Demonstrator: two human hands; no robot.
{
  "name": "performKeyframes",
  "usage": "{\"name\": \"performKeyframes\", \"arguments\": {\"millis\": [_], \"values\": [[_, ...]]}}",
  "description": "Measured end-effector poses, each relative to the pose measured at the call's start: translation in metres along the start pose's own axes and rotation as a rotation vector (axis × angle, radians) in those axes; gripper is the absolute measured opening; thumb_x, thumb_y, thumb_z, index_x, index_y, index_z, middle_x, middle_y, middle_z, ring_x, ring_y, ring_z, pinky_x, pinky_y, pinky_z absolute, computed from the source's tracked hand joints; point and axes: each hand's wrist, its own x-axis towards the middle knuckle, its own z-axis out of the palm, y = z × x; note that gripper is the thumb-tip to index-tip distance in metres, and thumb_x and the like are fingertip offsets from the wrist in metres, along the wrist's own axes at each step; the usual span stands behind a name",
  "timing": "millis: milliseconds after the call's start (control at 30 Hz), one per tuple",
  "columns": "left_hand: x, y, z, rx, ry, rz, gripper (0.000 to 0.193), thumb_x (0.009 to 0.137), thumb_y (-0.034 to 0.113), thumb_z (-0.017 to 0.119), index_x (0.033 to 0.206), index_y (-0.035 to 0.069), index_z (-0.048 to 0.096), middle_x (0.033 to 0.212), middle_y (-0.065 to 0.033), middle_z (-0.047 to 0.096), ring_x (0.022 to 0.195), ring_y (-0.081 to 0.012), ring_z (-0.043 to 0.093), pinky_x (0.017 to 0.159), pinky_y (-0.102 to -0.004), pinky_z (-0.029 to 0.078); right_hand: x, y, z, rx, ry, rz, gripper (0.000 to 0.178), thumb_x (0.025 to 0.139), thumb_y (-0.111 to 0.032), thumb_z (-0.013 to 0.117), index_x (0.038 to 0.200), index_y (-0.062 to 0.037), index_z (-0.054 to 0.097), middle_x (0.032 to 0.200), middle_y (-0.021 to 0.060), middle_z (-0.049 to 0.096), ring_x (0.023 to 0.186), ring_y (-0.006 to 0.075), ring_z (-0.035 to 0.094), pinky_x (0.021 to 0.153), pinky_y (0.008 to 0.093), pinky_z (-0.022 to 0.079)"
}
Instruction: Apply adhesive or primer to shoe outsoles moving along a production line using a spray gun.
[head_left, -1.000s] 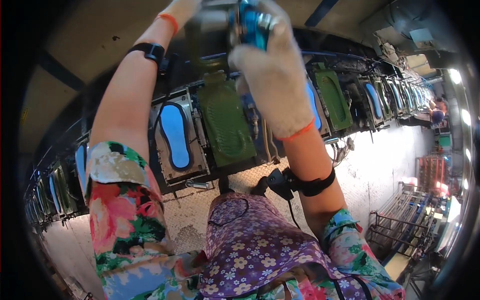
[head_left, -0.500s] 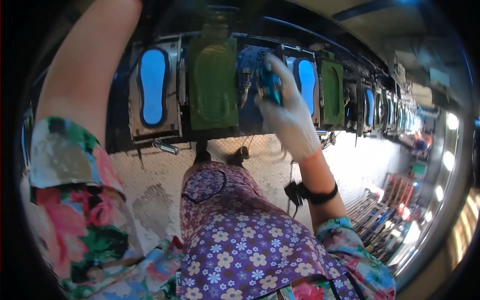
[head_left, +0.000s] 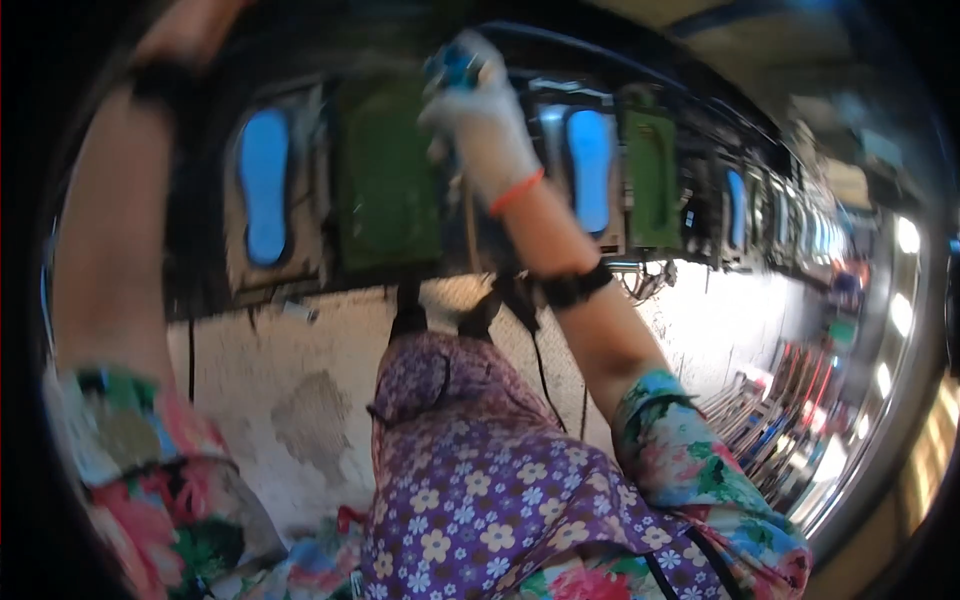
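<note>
My right hand, in a white glove, is closed around a small teal tool whose exact kind is blurred by motion. It hangs above the machine's far side, just right of a green mold plate with a sole-shaped recess. My left forearm reaches up along the left edge, a black strap around it; the left hand lies beyond the picture. Beside that arm, a blue sole-shaped insert sits in a metal mold. Another blue sole insert is right of my right hand.
A second green mold plate stands farther right, and the row of molds runs off to the right. A dark cord hangs below my right forearm. Racks with red and metal bars stand on the floor at right.
My right hand has moved up and left with the teal tool, away from the molds' front. My left forearm has shifted left and farther up. The view has turned slightly.
</note>
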Motion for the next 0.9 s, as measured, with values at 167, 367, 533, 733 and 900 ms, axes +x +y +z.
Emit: {"name": "performKeyframes", "arguments": {"millis": [167, 367, 533, 733, 900], "values": [[-0.097, -0.016, 0.072, -0.162, -0.244, -0.453, 0.046, 0.085, 0.010, 0.072, 0.129, -0.003, 0.071, 0.111, -0.0059, 0.071, 0.101, -0.0171, 0.069, 0.092, -0.0328, 0.056, -0.116, 0.026, -0.122, 0.593, -0.150, 0.618, 0.092, 0.083, -0.001, 0.063, 0.166, -0.0155, 0.026, 0.119, 0.0156, 0.068, 0.087, 0.0237, 0.076, 0.047, 0.0293, 0.055], [-0.257, -0.077, 0.212, 0.719, -0.288, -0.113, 0.062, 0.076, 0.026, 0.082, 0.135, 0.012, 0.071, 0.107, -0.0122, 0.069, 0.102, -0.0340, 0.064, 0.096, -0.0493, 0.049, -0.259, 0.071, -0.269, 0.757, -0.086, 0.671, 0.094, 0.083, 0.001, 0.067, 0.166, -0.0088, 0.024, 0.141, 0.0254, 0.059, 0.117, 0.0322, 0.072, 0.054, 0.0258, 0.065], [-0.205, -0.109, 0.288, 1.114, -0.552, -0.195, 0.023, 0.090, 0.036, 0.070, 0.098, 0.018, 0.081, 0.104, -0.0095, 0.070, 0.103, -0.0310, 0.064, 0.089, -0.0451, 0.052, -0.331, 0.077, -0.355, 0.913, 0.104, 0.588, 0.085, 0.087, 0.002, 0.065, 0.163, -0.0026, 0.026, 0.143, 0.0290, 0.057, 0.121, 0.0393, 0.071, 0.054, 0.0267, 0.066], [-0.017, -0.030, 0.522, 0.743, -0.355, 0.040, 0.035, 0.085, 0.039, 0.079, 0.093, 0.004, 0.075, 0.107, -0.0174, 0.069, 0.109, -0.0365, 0.067, 0.094, -0.0495, 0.055, -0.362, 0.094, -0.431, 1.074, 0.240, 0.498, 0.081, 0.086, 0.002, 0.065, 0.161, -0.0017, 0.033, 0.144, 0.0316, 0.056, 0.122, 0.0415, 0.070, 0.053, 0.0278, 0.066], [0.015, -0.026, 0.693, 0.836, -0.568, 0.022, 0.050, 0.075, 0.043, 0.087, 0.108, 0.007, 0.074, 0.114, -0.0149, 0.072, 0.112, -0.0343, 0.069, 0.094, -0.0482, 0.055, -0.364, 0.072, -0.484, 0.893, 0.255, 0.464, 0.087, 0.083, -0.003, 0.071, 0.161, 0.0018, 0.033, 0.139, 0.0312, 0.060, 0.116, 0.0392, 0.072, 0.049, 0.0273, 0.062]]}}
